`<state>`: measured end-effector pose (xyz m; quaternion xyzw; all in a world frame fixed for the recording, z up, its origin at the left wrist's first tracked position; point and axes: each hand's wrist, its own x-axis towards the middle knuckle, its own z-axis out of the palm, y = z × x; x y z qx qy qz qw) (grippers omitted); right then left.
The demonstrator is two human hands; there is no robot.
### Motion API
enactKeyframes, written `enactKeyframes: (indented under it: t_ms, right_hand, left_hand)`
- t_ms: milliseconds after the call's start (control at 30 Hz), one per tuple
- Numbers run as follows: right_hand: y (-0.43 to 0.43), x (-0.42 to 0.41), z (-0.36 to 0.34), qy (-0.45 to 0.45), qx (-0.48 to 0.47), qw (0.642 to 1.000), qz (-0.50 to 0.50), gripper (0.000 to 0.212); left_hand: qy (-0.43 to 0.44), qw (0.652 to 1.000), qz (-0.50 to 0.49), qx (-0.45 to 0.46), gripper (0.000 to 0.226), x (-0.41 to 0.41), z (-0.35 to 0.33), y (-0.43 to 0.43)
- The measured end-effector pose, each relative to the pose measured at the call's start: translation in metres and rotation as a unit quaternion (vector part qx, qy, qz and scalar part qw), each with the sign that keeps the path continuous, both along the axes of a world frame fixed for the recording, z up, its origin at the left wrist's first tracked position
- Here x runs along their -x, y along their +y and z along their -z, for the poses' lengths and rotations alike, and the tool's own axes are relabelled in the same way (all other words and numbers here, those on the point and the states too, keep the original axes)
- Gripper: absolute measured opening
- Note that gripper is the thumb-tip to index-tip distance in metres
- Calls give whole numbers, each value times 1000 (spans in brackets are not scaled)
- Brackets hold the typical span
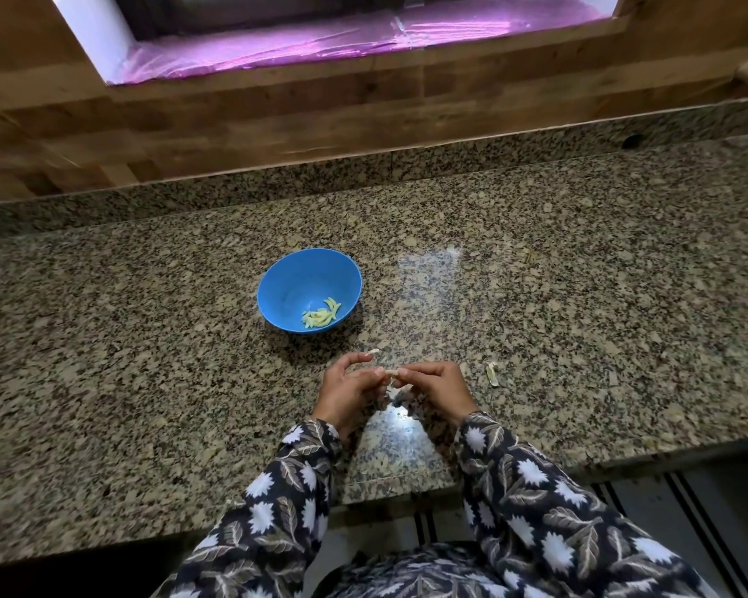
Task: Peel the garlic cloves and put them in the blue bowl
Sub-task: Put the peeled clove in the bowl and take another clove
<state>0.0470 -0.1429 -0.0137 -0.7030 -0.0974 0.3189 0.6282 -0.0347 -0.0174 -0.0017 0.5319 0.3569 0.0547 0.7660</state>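
Pale, thin garlic clove [391,373] is pinched at both ends, just above the counter. Left hand [346,390] is curled, w/ thumb & a finger on one end. Right hand [432,388] is curled on the other end, knuckles up. The left index finger is raised off the clove. A small pale scrap [374,351] is seen by its tip; whether they touch can't be told. Both wrists are covered by dark leaf-and-flower print sleeves [303,489].

A second pale elongated garlic piece [491,375], skin partly on, is lying on the counter near the right hand, to its right, not touching.

Beyond the left hand & well apart from it, a round blue plastic bowl [277,278] is stood upright. A small heap of yellowish peeled cloves [320,317] is lying in its bottom, toward the near-right side.

Everything is set on a speckled grey-brown granite countertop [579,274]. Behind it a brown wood-look wall panel [234,123] is seen. Above that is a window ledge covered w/ shiny pink-purple foil sheet [320,41].
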Motion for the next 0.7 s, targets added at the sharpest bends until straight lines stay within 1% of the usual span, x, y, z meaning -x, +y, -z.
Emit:
enactKeyframes:
  t_ms: [33, 100, 233, 300, 333, 433, 567, 700]
  right_hand:
    - [0, 0, 0, 12, -4, 1000, 1, 19]
    - [0, 0, 2, 10, 7, 1000, 8, 18]
    - [0, 3, 6, -69, 50, 996, -4, 11]
    - [-1, 4, 5, -73, 54, 996, -11, 10]
    - [-1, 5, 3, -62, 48, 997, -12, 10]
    - [-2, 5, -3, -10, 21, 1000, -10, 13]
    - [-3, 5, -6, 18, 9, 999, -25, 16]
    - [-2, 6, -14, 65, -18, 998, -9, 19]
  left_hand:
    - [-9, 1000, -5, 16, 25, 1, 0, 0]
    - [-16, 1000, -17, 6, 24, 1, -1, -1]
    - [-19, 996, 8, -85, 29, 0, -4, -4]
    - [-9, 994, 21, -112, 29, -1, -3, -5]
    - [-4, 994, 19, -111, 29, -2, -2, -4]
    - [-5, 996, 14, -87, 31, -2, -1, -1]
    - [-11, 998, 19, -59, 34, 0, 1, 1]
    - [-25, 999, 9, 25, 32, 1, 1, 0]
